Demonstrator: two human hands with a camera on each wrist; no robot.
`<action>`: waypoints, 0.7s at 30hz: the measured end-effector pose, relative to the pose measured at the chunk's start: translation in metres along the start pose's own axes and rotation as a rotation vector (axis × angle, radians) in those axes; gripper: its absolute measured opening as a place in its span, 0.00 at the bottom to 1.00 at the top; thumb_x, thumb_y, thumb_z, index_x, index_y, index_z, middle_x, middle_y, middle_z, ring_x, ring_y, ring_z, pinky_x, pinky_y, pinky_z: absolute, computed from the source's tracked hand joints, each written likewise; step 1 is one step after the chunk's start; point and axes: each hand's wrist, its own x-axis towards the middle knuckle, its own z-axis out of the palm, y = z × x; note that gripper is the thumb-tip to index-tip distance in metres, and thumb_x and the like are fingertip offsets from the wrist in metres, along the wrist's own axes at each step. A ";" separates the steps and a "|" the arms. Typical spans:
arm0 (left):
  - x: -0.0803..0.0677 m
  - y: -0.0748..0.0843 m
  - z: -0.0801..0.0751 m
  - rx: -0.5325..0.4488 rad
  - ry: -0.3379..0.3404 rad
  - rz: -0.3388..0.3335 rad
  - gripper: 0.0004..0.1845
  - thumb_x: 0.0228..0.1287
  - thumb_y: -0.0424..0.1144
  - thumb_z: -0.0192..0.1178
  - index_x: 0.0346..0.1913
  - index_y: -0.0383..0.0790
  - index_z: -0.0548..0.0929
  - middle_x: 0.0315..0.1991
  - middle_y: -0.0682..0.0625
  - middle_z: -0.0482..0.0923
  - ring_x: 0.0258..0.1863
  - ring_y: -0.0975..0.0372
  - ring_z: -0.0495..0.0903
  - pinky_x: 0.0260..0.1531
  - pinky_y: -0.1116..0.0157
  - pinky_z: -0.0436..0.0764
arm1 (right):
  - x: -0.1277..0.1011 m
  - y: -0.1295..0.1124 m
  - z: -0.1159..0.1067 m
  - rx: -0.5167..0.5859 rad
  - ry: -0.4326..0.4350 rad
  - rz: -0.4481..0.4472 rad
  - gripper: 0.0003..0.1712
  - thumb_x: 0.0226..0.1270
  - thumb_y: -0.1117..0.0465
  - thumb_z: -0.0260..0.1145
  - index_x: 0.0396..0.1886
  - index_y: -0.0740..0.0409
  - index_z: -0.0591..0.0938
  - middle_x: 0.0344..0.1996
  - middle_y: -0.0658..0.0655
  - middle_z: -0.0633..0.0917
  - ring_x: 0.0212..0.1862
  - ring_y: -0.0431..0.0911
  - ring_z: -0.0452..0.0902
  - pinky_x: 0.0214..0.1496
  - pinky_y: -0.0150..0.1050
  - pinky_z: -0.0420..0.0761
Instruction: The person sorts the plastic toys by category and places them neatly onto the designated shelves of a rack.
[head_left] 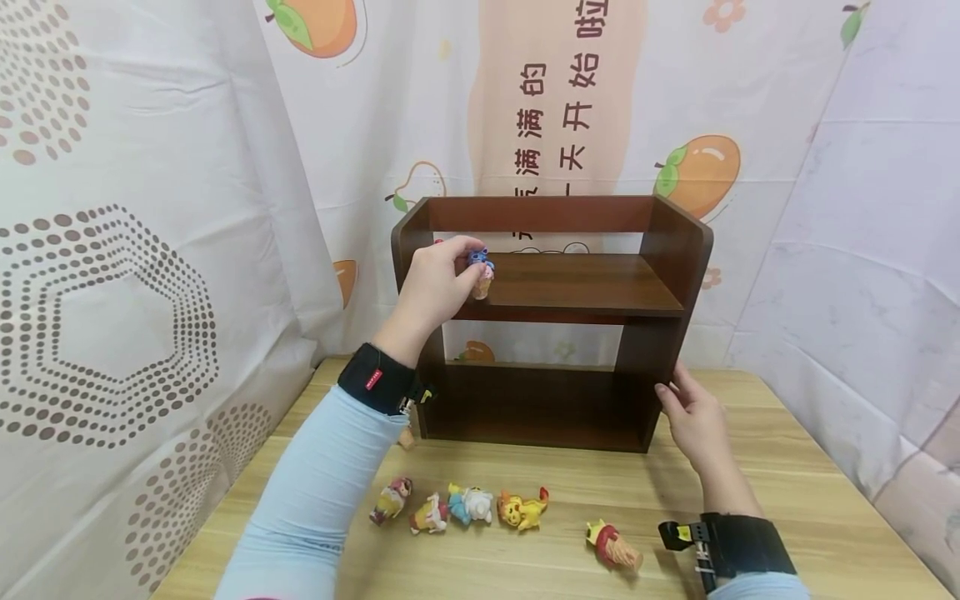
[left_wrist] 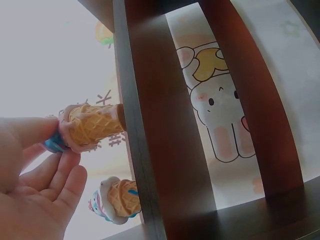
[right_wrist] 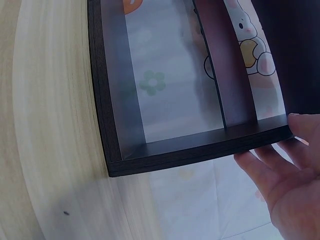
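Note:
A dark brown two-tier wooden shelf (head_left: 577,287) stands on a light wooden table (head_left: 787,467). My left hand (head_left: 468,262) pinches a small ice-cream cone figurine (head_left: 481,275) with a blue top at the left end of the upper board. In the left wrist view that cone figurine (left_wrist: 92,127) lies between thumb and fingers of the left hand (left_wrist: 52,150), beside the shelf's side panel (left_wrist: 165,130). A second cone figurine (left_wrist: 117,200) sits just below it. My right hand (head_left: 678,392) rests with straight fingers (right_wrist: 260,162) against the shelf's lower right side panel (right_wrist: 200,150).
Several small figurines lie in a row on the table in front of the shelf (head_left: 471,504), one cone-shaped figurine (head_left: 615,546) apart to the right. Another tiny figurine (head_left: 407,437) sits under my left wrist. Printed curtains (head_left: 150,250) close in the table behind and at both sides.

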 end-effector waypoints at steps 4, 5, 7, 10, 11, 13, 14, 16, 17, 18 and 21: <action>0.003 -0.002 0.000 0.015 -0.021 -0.009 0.15 0.71 0.40 0.65 0.57 0.42 0.84 0.46 0.47 0.84 0.42 0.57 0.77 0.43 0.61 0.83 | 0.000 -0.001 0.001 0.008 -0.001 -0.001 0.30 0.79 0.61 0.59 0.77 0.53 0.68 0.65 0.71 0.75 0.61 0.67 0.75 0.40 0.19 0.76; 0.003 -0.002 0.000 0.021 -0.031 -0.013 0.15 0.71 0.40 0.65 0.57 0.42 0.84 0.46 0.47 0.84 0.41 0.57 0.77 0.43 0.62 0.82 | 0.000 -0.001 0.001 0.007 0.000 -0.002 0.30 0.79 0.61 0.59 0.77 0.53 0.68 0.65 0.71 0.75 0.61 0.67 0.75 0.40 0.19 0.76; 0.004 -0.003 0.001 0.028 -0.046 -0.020 0.16 0.71 0.40 0.65 0.58 0.41 0.84 0.46 0.47 0.84 0.41 0.57 0.77 0.43 0.61 0.83 | 0.000 -0.001 0.001 0.006 0.000 -0.002 0.30 0.79 0.61 0.59 0.77 0.52 0.68 0.65 0.70 0.75 0.61 0.67 0.75 0.40 0.18 0.76; 0.005 -0.004 0.001 0.036 -0.060 -0.030 0.16 0.71 0.41 0.66 0.58 0.41 0.83 0.46 0.46 0.84 0.41 0.57 0.77 0.43 0.61 0.83 | 0.000 -0.001 0.000 0.008 -0.002 -0.001 0.30 0.79 0.61 0.59 0.77 0.52 0.68 0.66 0.70 0.75 0.61 0.67 0.75 0.40 0.18 0.76; 0.006 -0.004 0.001 0.038 -0.063 -0.031 0.16 0.71 0.40 0.65 0.58 0.42 0.83 0.46 0.47 0.83 0.41 0.57 0.77 0.43 0.62 0.83 | 0.000 -0.001 0.001 0.008 -0.001 -0.002 0.30 0.79 0.61 0.59 0.77 0.52 0.68 0.66 0.70 0.75 0.61 0.66 0.75 0.40 0.18 0.76; 0.007 -0.003 0.000 0.056 -0.063 -0.020 0.15 0.71 0.40 0.65 0.58 0.41 0.84 0.47 0.47 0.83 0.42 0.57 0.77 0.45 0.61 0.83 | 0.000 -0.001 0.001 0.008 0.000 -0.002 0.30 0.79 0.61 0.59 0.77 0.52 0.68 0.66 0.70 0.75 0.61 0.66 0.75 0.40 0.18 0.76; 0.008 -0.003 0.000 0.072 -0.064 -0.013 0.15 0.71 0.40 0.65 0.57 0.42 0.84 0.48 0.47 0.83 0.43 0.57 0.77 0.46 0.61 0.82 | 0.000 -0.001 0.001 0.008 0.000 -0.001 0.30 0.79 0.61 0.59 0.77 0.53 0.68 0.66 0.70 0.74 0.61 0.67 0.75 0.39 0.18 0.76; 0.010 -0.001 0.000 0.122 -0.072 0.000 0.15 0.71 0.40 0.65 0.57 0.41 0.85 0.51 0.46 0.82 0.47 0.56 0.78 0.51 0.60 0.82 | 0.000 -0.002 0.001 0.007 0.003 0.001 0.30 0.79 0.61 0.59 0.77 0.53 0.68 0.66 0.70 0.74 0.61 0.66 0.75 0.40 0.18 0.76; 0.012 0.001 -0.001 0.152 -0.077 0.006 0.15 0.72 0.40 0.64 0.57 0.41 0.85 0.53 0.45 0.81 0.49 0.55 0.78 0.53 0.60 0.81 | 0.000 -0.002 0.001 0.007 0.005 0.002 0.30 0.79 0.61 0.60 0.77 0.53 0.68 0.66 0.70 0.74 0.60 0.66 0.75 0.39 0.18 0.76; 0.013 0.002 -0.001 0.184 -0.082 0.010 0.15 0.72 0.40 0.64 0.57 0.40 0.85 0.55 0.45 0.80 0.51 0.55 0.77 0.55 0.59 0.80 | 0.000 -0.002 0.001 0.007 0.006 0.003 0.30 0.79 0.61 0.60 0.77 0.53 0.68 0.66 0.70 0.74 0.60 0.66 0.75 0.40 0.18 0.76; 0.015 0.006 -0.003 0.283 -0.098 0.008 0.16 0.72 0.40 0.64 0.58 0.40 0.85 0.57 0.44 0.79 0.54 0.53 0.77 0.58 0.57 0.79 | 0.000 -0.002 0.001 0.002 0.009 0.001 0.30 0.79 0.61 0.60 0.77 0.53 0.68 0.65 0.70 0.75 0.60 0.66 0.76 0.40 0.18 0.76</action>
